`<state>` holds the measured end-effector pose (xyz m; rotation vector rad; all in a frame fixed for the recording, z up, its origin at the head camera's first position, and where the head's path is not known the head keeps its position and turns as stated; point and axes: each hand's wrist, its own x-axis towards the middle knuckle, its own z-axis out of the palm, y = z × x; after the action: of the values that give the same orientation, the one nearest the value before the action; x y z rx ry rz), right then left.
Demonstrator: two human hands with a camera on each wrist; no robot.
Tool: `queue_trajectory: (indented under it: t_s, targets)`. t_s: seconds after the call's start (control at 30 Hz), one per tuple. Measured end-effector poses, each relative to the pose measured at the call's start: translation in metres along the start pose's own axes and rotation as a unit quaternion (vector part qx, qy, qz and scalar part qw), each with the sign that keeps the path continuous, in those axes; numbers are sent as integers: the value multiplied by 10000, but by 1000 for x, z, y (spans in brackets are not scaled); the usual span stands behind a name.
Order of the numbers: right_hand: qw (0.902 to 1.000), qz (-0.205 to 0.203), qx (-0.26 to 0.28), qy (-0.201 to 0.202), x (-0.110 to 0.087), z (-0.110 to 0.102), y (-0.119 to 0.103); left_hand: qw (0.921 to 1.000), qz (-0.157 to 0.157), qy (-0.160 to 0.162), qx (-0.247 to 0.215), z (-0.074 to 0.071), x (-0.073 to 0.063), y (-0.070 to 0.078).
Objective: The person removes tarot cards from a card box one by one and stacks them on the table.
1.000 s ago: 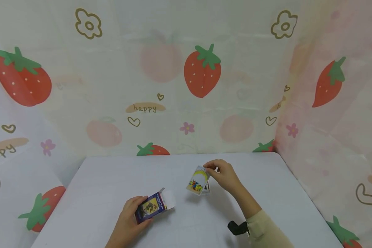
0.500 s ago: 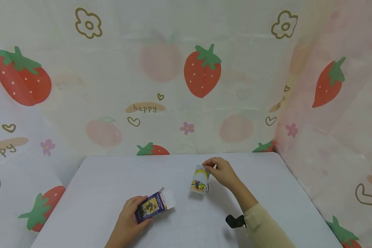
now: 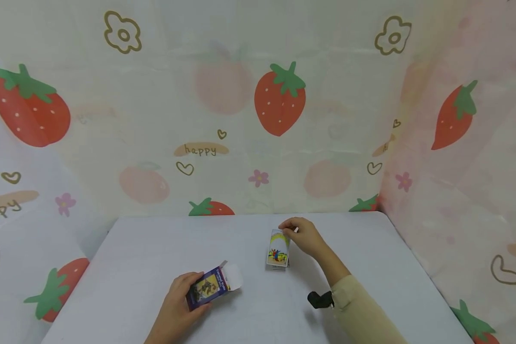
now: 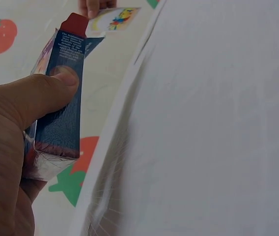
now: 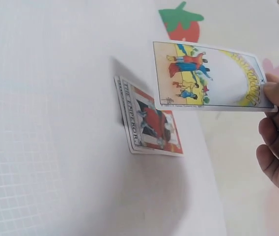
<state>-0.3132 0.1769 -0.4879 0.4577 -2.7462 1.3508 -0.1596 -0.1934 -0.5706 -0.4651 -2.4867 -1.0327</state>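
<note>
My left hand (image 3: pixel 181 298) grips a dark blue card box (image 3: pixel 208 286), thumb along its narrow side in the left wrist view. The box's white end flap (image 3: pixel 233 278) stands open, pointing right. Between thumb and fingers, my right hand (image 3: pixel 306 237) pinches one end of a tarot card (image 5: pixel 196 73) with a rainbow of cups and small figures on it. This card hovers over a small stack of tarot cards (image 5: pixel 149 120), whose top one reads "The Emperor". In the head view the held card covers most of the stack.
A white-covered table (image 3: pixel 155 248) lies beneath both hands. Strawberry-printed cloth (image 3: pixel 279 167) hangs behind it and at both sides. A black device (image 3: pixel 320 300) sits at the right wrist, by the beige sleeve (image 3: pixel 361 310).
The right hand has shifted slightly left, and the card in it has turned from a slant to nearly straight over the stack. The left hand and box hold still.
</note>
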Motion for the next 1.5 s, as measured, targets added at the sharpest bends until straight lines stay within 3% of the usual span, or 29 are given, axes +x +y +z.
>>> queue_trajectory:
  t_s: [0.9,1.5]
  targets:
    - [9989,470,38,-35,20,23,33,10000,-55,-3,-47,0,2,1]
    - [9991,402,-139,-62,28,40,58,9999,-115,-40,-75,-1,0,2]
